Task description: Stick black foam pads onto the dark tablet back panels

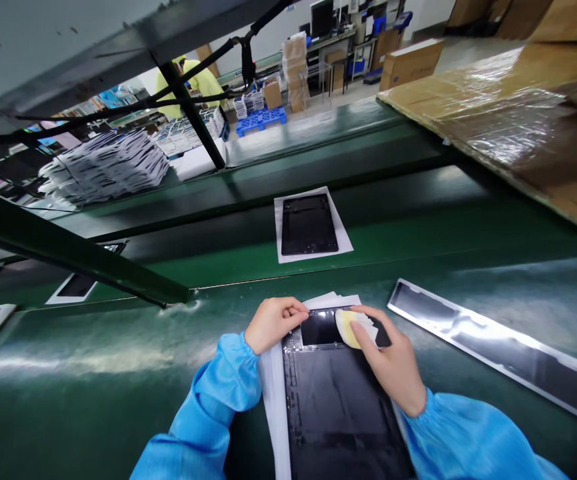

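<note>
A large dark panel (344, 407) with small parts along its left edge lies on white sheets (274, 407) in front of me. Across its far end is a glossy black film (318, 328). My left hand (277, 323) is closed, with thumb and fingertips pinching at the film's upper left corner. My right hand (392, 357) grips a pale yellow and white wiping pad (349, 328) between thumb and fingers. The pad rests against the film's surface, right of the middle. Part of the film's right end is hidden behind that hand.
A dark tablet-like panel (309, 225) on white paper lies on the green belt (393, 230) ahead. To the right lies a long strip with a silvery surface (498, 353). A green post (83, 247) slants in from the left. Wrapped cardboard (498, 113) juts in at upper right.
</note>
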A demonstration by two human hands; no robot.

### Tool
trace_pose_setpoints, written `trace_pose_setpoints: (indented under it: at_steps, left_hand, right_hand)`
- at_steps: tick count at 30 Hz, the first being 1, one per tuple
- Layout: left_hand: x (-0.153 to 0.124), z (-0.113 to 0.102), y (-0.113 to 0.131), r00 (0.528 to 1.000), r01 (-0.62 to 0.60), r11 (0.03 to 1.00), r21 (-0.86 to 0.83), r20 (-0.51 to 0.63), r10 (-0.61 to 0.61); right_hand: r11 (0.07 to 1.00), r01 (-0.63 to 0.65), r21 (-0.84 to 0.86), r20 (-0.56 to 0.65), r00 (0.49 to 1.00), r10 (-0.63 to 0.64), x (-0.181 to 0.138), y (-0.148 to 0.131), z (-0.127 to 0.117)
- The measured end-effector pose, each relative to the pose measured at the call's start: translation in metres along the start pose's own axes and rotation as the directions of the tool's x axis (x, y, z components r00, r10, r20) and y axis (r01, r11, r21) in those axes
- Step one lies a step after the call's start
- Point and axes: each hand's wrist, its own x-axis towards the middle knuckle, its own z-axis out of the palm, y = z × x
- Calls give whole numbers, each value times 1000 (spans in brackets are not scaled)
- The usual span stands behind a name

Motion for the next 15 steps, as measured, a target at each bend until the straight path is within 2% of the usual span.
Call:
trace_pose_setpoints:
  at_steps: [15]
  left_hand:
    - [0,-1,3,1000,8,1000,24,3,-8]
  right_hand:
    - [1000,-10,-24,11,1000,11,0,0,0]
